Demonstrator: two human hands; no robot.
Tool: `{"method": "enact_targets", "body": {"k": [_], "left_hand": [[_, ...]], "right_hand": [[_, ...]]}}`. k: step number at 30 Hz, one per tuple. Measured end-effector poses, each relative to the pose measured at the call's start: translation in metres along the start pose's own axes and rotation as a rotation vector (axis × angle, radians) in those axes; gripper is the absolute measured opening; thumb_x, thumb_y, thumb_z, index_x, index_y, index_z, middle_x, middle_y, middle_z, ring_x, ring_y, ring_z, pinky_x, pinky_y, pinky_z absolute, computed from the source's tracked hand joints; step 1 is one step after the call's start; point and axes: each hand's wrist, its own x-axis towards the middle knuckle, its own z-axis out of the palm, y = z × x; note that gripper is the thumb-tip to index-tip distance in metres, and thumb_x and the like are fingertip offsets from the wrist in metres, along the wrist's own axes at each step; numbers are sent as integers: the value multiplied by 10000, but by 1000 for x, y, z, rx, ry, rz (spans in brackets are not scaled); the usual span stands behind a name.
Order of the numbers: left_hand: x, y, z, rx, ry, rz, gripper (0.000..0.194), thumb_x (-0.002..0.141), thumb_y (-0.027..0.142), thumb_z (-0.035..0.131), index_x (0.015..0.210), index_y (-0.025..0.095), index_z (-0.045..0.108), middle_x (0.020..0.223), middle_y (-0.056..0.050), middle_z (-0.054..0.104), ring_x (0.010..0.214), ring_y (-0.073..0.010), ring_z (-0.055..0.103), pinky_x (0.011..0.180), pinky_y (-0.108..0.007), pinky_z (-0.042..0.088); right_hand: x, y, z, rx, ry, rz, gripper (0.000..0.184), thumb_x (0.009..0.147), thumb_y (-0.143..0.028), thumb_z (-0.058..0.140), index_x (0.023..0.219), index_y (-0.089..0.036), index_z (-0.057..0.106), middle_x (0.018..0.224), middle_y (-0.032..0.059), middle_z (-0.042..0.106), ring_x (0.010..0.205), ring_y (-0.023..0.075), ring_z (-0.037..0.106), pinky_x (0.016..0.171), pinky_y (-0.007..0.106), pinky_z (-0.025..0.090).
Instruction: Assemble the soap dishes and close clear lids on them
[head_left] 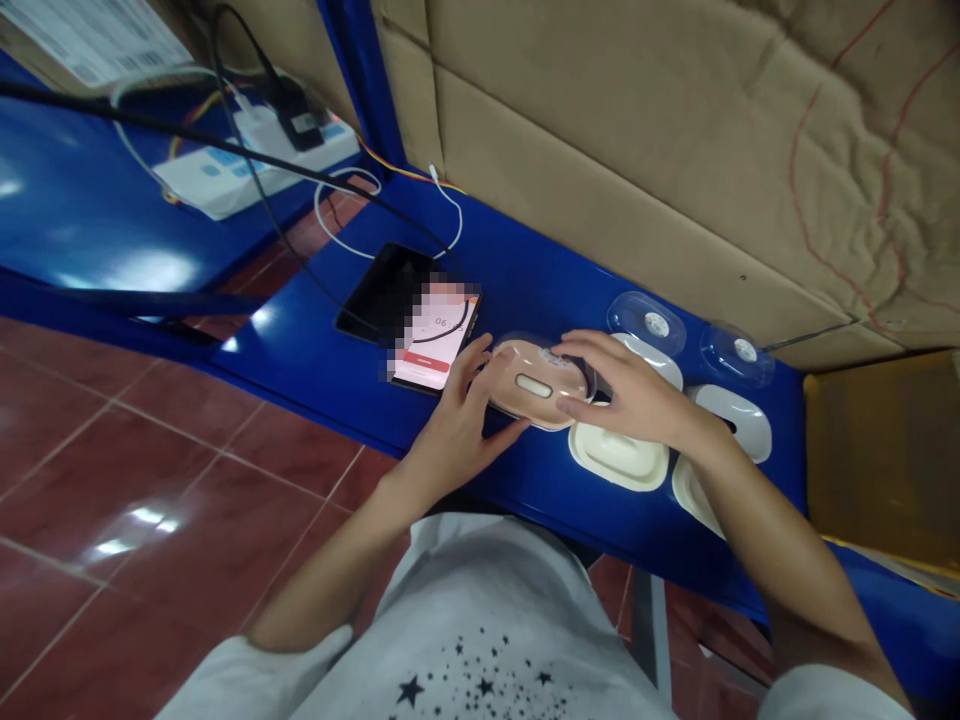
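Note:
Between my two hands is a peach oval plastic box (517,405) with a clear lid (540,350) over it; a pale slot-shaped piece shows in its middle. My left hand (465,415) curves round its left side, thumb at the near edge. On the opposite side my right hand (630,390) grips it, fingers over the lid's far edge and thumb at the near right. Just right of the box lies a cream oval tray (619,460), beneath my right hand. A white oval piece (652,360) is partly hidden behind that hand.
Two clear lids (645,318) with round stickers lie near the cardboard (600,180). Another white piece (739,420) and cream piece (694,490) sit by my right forearm. A lit phone (435,350), a black device (382,285) and a power strip (217,180) with cables are left on blue shelving.

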Motion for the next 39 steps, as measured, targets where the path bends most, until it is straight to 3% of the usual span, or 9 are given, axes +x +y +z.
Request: {"method": "enact_targets", "body": {"k": [9,23,28,34,36,39], "left_hand": [[-1,-1,1,-15,-15,-17,828,990,283,778,1665,274,299,1648,-208,389,1550,-358,451,1254,-597,456],[0,-3,-2,-16,-64,-6,732,1010,266,746,1634,302,366,1668,-182,395,1573,-352,426,1268,-603,437],[0,-2,-2,4,-63,-12,725,1020,271,729,1639,316,354,1721,-180,315,1605,-377,372,1251,-608,455],[0,-3,-3,-2,-101,-3,592,1047,249,675,1591,290,445,1695,-173,359,1571,-352,433,1239,-582,478],[0,-3,-4,6,-84,14,563,1045,241,668,1573,291,477,1681,-165,385,1552,-353,460,1227,-585,490],[-1,0,-5,21,-115,50,540,1049,235,652,1563,296,498,1652,-154,445,1518,-348,500,1214,-589,500]], "right_hand": [[-22,-19,20,-123,29,-45,575,1043,-443,667,1569,-274,504,1578,163,567,1486,364,520,1205,626,485],[-27,-19,33,-257,91,-85,644,1015,-410,712,1590,-230,484,1541,184,608,1432,400,550,1194,643,489],[-6,1,25,-239,91,-53,593,1040,-381,656,1591,-241,487,1575,187,576,1462,397,520,1202,657,461],[43,38,7,-230,96,36,591,1016,-389,697,1552,-201,535,1611,195,547,1501,368,493,1227,586,426],[46,42,1,-264,78,61,616,1044,-409,654,1590,-177,490,1658,209,501,1542,372,454,1249,609,372],[28,42,-8,-311,91,89,577,1094,-435,548,1598,-163,482,1656,223,510,1548,380,458,1246,638,332]]}}
